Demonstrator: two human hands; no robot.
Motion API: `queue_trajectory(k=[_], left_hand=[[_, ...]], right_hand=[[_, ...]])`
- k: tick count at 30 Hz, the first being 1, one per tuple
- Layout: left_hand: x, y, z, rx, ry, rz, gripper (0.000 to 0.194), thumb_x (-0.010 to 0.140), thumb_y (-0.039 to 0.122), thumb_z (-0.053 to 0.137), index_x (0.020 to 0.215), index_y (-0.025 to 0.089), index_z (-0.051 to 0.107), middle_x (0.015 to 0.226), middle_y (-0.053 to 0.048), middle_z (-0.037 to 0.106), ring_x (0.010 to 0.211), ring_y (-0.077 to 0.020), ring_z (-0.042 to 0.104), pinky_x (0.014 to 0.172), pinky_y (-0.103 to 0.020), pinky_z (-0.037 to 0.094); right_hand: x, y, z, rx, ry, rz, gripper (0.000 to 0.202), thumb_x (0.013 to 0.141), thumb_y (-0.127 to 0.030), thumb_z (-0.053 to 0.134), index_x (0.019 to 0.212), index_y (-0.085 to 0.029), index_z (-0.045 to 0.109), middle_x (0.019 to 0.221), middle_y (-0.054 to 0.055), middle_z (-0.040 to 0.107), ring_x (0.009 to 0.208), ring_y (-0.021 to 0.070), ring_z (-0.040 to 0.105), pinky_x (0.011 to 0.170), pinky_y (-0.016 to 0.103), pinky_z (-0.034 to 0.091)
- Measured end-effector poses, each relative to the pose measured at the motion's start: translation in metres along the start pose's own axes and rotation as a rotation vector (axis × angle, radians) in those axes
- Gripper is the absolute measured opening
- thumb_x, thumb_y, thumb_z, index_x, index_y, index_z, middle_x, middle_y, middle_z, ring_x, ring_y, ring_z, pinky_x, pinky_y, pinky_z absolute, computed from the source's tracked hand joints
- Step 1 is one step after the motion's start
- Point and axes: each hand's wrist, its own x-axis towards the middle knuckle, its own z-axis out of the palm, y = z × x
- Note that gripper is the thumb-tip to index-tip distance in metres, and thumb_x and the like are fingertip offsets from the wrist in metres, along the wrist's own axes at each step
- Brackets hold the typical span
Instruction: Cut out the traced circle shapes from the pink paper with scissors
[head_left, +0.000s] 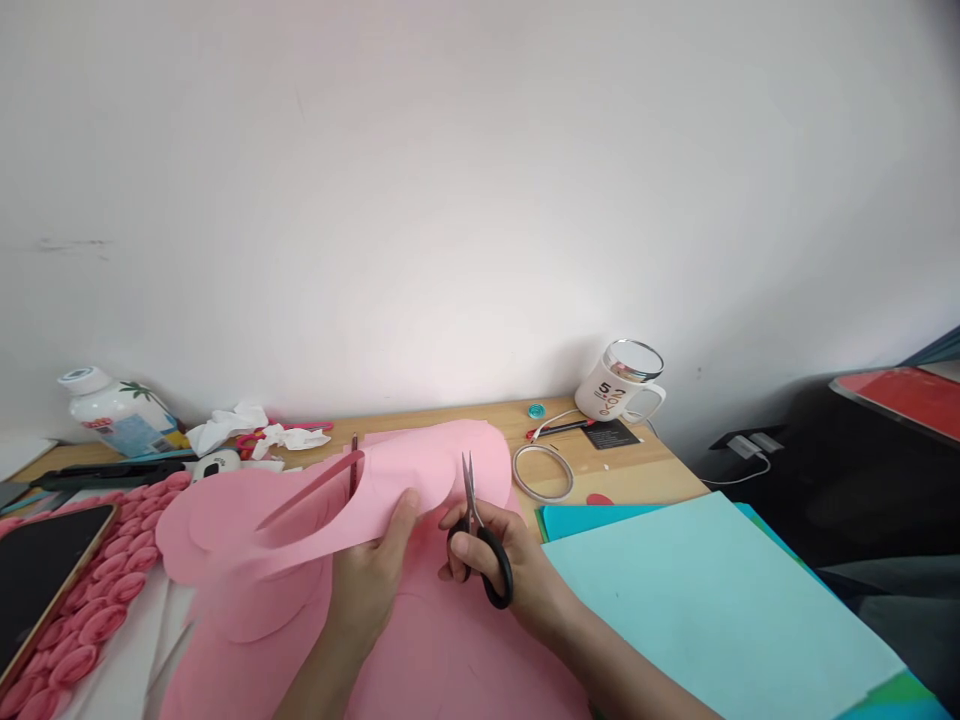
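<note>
My left hand (375, 575) pinches a pink sheet of paper (420, 465), thumb on top, with a cut strip of it curling out to the left. In my right hand (499, 555) is a pair of scissors (471, 500) with black handles, its blades pointing up and slightly apart. The blades are close to the right part of the held paper. Beneath both hands lie more pink paper sheets (420, 650), and rounded pink cut-outs (217, 510) overlap at the left. A dark pencil (354, 465) shows behind the paper strip.
A white mug (619, 383) stands at the back right near a tape roll (543, 473). Light blue paper sheets (712, 600) lie at right. At left are a white bottle (124, 410), crumpled tissues (229, 428) and a dark-screened device (49, 570) on a pink braided mat (105, 620).
</note>
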Motion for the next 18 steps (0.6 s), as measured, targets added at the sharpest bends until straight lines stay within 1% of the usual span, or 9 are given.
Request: queue_trajectory(k=[2, 4, 9, 13, 15, 18], left_hand=[[0.0, 0.0, 0.001, -0.008, 0.02, 0.037, 0.04, 0.067, 0.043, 0.066, 0.099, 0.018, 0.063, 0.085, -0.006, 0.07, 0.099, -0.0274, 0.06, 0.088, -0.036, 0.048], [0.0, 0.002, 0.002, -0.029, 0.011, 0.042, 0.038, 0.068, 0.042, 0.065, 0.098, 0.019, 0.062, 0.083, -0.004, 0.069, 0.095, -0.0256, 0.061, 0.084, -0.035, 0.049], [0.0, 0.018, 0.003, -0.165, -0.008, -0.017, 0.025, 0.07, 0.033, 0.065, 0.092, 0.021, 0.063, 0.075, -0.001, 0.066, 0.082, -0.0212, 0.062, 0.074, -0.032, 0.052], [0.003, 0.026, 0.003, -0.343, 0.008, 0.042, 0.027, 0.068, 0.026, 0.066, 0.095, 0.025, 0.063, 0.08, 0.001, 0.067, 0.09, -0.0203, 0.06, 0.078, -0.033, 0.051], [0.003, 0.027, 0.002, -0.338, 0.013, 0.027, 0.025, 0.067, 0.027, 0.066, 0.092, 0.025, 0.063, 0.078, 0.001, 0.067, 0.09, -0.0207, 0.06, 0.076, -0.034, 0.051], [0.001, 0.025, 0.003, -0.258, 0.008, -0.063, 0.022, 0.065, 0.03, 0.067, 0.086, 0.023, 0.063, 0.068, 0.003, 0.063, 0.079, -0.0207, 0.061, 0.071, -0.034, 0.052]], right_hand=[[0.001, 0.0, -0.002, 0.01, -0.008, -0.011, 0.031, 0.073, -0.042, 0.068, 0.083, -0.014, 0.058, 0.055, -0.004, 0.053, 0.055, 0.0115, 0.05, 0.06, 0.028, 0.041], [0.001, 0.0, -0.004, 0.036, -0.044, -0.011, 0.033, 0.072, -0.042, 0.069, 0.085, -0.014, 0.059, 0.056, -0.003, 0.053, 0.056, 0.0117, 0.051, 0.061, 0.028, 0.042], [-0.001, 0.0, -0.005, 0.073, -0.129, 0.059, 0.034, 0.071, -0.041, 0.07, 0.088, -0.013, 0.061, 0.058, -0.002, 0.056, 0.057, 0.0132, 0.054, 0.063, 0.03, 0.043], [-0.003, 0.0, -0.005, 0.047, -0.166, 0.1, 0.035, 0.07, -0.042, 0.071, 0.087, -0.013, 0.062, 0.056, -0.002, 0.055, 0.055, 0.013, 0.055, 0.064, 0.032, 0.045], [-0.003, 0.001, -0.006, 0.039, -0.182, 0.104, 0.035, 0.07, -0.042, 0.071, 0.087, -0.013, 0.062, 0.056, -0.003, 0.054, 0.053, 0.012, 0.053, 0.064, 0.032, 0.045], [-0.002, 0.002, -0.006, 0.028, -0.184, 0.088, 0.036, 0.071, -0.044, 0.07, 0.088, -0.013, 0.062, 0.057, -0.002, 0.054, 0.054, 0.0122, 0.052, 0.063, 0.032, 0.045]])
